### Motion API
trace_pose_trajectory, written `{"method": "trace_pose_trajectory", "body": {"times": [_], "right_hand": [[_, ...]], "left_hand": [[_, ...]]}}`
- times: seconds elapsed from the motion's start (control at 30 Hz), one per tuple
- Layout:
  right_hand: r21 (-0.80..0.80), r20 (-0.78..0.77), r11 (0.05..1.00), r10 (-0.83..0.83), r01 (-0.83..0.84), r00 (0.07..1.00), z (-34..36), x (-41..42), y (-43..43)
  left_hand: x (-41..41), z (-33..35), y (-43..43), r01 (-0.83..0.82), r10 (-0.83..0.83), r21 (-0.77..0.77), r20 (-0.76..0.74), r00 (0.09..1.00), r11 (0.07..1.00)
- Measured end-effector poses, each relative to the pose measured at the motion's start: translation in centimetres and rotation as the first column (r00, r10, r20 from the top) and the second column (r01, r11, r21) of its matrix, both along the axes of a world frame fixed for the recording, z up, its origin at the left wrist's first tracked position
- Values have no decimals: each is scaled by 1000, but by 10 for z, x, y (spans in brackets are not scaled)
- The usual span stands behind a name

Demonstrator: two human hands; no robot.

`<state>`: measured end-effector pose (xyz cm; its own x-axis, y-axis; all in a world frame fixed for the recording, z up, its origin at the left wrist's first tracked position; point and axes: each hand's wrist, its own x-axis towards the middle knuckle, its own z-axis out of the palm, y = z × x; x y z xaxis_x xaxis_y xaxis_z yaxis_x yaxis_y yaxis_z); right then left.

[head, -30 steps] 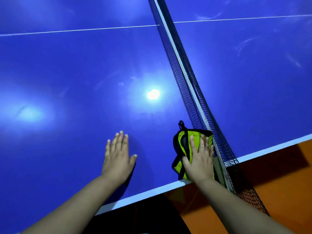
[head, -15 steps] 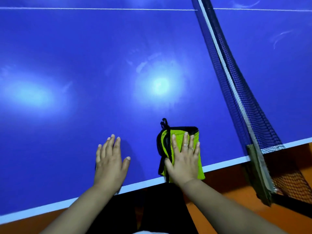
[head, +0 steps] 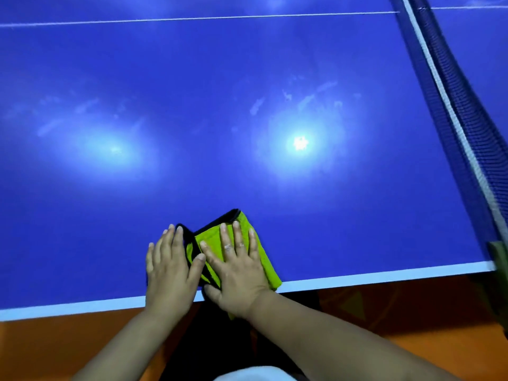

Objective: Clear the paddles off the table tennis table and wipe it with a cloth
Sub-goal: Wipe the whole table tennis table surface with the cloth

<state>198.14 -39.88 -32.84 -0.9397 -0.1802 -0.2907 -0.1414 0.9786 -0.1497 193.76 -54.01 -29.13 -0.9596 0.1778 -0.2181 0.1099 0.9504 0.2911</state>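
A folded lime-green cloth point(head: 210, 236) with black trim lies on the blue table tennis table point(head: 247, 105) at its near white edge. My right hand point(head: 236, 268) presses flat on the cloth with straight, spread fingers. Just to its left, my left hand point(head: 169, 266) lies flat on the table, its thumb touching the cloth's left side. No paddles are in view.
The dark net point(head: 461, 125) with its white top band runs along the right side to a post point(head: 499, 259) at the table's edge. Smudges and two light reflections show on the blue surface. Orange floor point(head: 55, 345) lies below the near edge.
My right hand has slid the cloth leftward along the near edge, away from the net. The cloth now meets my left hand, which had lain apart from it.
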Motion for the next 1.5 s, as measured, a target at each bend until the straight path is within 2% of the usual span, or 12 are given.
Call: {"method": "trace_pose_trajectory", "body": {"times": [0.23,0.4,0.57,1.07,1.17,1.3,1.5], "right_hand": [[-11,-12,997,74,-74,997,0,-4,34],[-50,-25,996,-80,79,996,6,-5,106],[-3,-49,981,-195,195,980,6,1,197],[111,-93,906,-401,409,912,8,18,426],[132,-71,879,-453,459,888,10,17,458],[49,-38,800,-597,598,802,18,12,472],[212,-20,721,-672,660,740,23,-11,425]], "left_hand": [[-4,8,29,-31,31,-17,8,999,999],[-6,12,88,69,-69,-24,19,997,997],[1,12,156,122,-122,-10,41,992,992],[10,3,334,187,-194,100,64,979,977],[11,-1,341,243,-249,95,61,966,965],[5,-3,329,313,-316,52,75,946,948],[-17,-10,280,297,-298,35,44,954,954]]}}
